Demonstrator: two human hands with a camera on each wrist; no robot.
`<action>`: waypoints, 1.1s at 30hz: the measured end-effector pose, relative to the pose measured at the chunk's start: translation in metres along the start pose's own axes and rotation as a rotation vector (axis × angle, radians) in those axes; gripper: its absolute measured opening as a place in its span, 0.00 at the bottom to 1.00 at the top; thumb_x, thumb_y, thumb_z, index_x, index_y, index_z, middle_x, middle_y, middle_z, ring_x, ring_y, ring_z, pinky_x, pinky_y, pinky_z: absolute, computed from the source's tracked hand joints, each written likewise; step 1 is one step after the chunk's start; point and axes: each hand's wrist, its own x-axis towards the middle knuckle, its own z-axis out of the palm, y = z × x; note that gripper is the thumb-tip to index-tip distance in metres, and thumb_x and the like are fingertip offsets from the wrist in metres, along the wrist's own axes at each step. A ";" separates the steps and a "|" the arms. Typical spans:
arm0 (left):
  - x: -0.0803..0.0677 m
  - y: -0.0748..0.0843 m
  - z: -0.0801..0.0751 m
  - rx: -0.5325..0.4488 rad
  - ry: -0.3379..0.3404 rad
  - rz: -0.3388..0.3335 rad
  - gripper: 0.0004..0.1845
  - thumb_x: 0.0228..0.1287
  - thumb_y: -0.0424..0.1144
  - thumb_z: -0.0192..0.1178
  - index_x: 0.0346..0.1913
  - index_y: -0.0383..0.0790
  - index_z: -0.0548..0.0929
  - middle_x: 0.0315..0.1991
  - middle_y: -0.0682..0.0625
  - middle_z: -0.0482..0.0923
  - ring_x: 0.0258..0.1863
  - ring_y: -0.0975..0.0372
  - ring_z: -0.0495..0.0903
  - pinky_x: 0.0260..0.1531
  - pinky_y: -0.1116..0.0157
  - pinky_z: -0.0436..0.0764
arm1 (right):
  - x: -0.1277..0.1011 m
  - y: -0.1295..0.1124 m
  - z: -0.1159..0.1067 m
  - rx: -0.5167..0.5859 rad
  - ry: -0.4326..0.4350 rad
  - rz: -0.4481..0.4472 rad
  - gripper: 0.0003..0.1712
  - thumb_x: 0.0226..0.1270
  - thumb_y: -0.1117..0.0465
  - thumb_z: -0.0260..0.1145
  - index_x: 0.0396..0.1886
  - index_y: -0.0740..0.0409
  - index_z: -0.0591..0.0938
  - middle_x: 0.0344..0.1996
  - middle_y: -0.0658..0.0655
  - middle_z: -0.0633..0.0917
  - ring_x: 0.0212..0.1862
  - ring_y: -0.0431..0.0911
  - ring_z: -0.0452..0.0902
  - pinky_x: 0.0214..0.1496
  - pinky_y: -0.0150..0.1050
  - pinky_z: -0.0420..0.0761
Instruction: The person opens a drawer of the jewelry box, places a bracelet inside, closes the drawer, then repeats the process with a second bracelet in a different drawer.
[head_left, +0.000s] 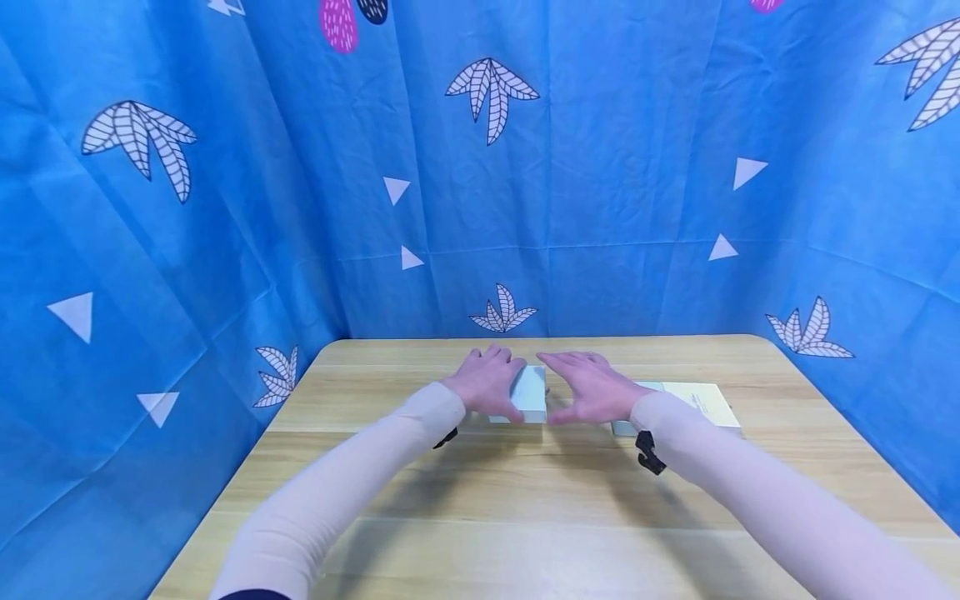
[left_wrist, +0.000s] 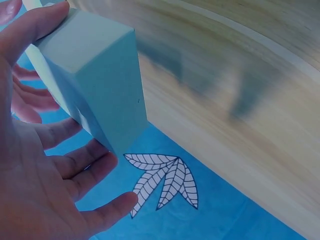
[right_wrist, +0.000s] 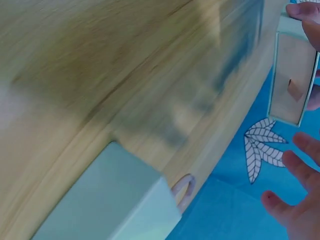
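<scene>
A pale green box (head_left: 530,393) stands at the middle of the wooden table (head_left: 525,500). My left hand (head_left: 489,384) holds it from the left; in the left wrist view the thumb (left_wrist: 37,22) lies on the box (left_wrist: 95,70) and the spread fingers (left_wrist: 85,167) reach past its other side. My right hand (head_left: 592,388) hovers just right of the box with straight fingers and holds nothing. The right wrist view shows the box's end face (right_wrist: 291,80) with a small tan pull tab (right_wrist: 295,90), and my right fingers (right_wrist: 295,210) apart from it.
A second pale green box (right_wrist: 115,205) with a ribbon loop (right_wrist: 182,187) lies behind my right wrist (head_left: 622,427), beside a cream leaflet (head_left: 705,402). Blue patterned cloth (head_left: 480,167) walls the table on three sides. The wrist views are motion-blurred.
</scene>
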 end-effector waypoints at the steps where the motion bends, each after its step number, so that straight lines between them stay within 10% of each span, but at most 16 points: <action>1: 0.000 0.000 0.000 0.000 0.000 0.000 0.49 0.42 0.68 0.71 0.68 0.50 0.72 0.55 0.53 0.74 0.54 0.59 0.68 0.53 0.55 0.73 | 0.002 -0.002 0.000 -0.007 -0.005 0.006 0.63 0.51 0.31 0.74 0.82 0.46 0.55 0.77 0.54 0.66 0.76 0.58 0.61 0.75 0.66 0.55; 33: -0.010 -0.016 0.012 -0.058 -0.036 -0.018 0.53 0.42 0.65 0.75 0.73 0.49 0.68 0.64 0.52 0.73 0.62 0.58 0.67 0.63 0.48 0.71 | 0.018 -0.005 0.020 0.034 -0.022 0.022 0.63 0.47 0.40 0.79 0.81 0.48 0.58 0.75 0.56 0.67 0.76 0.56 0.59 0.75 0.66 0.54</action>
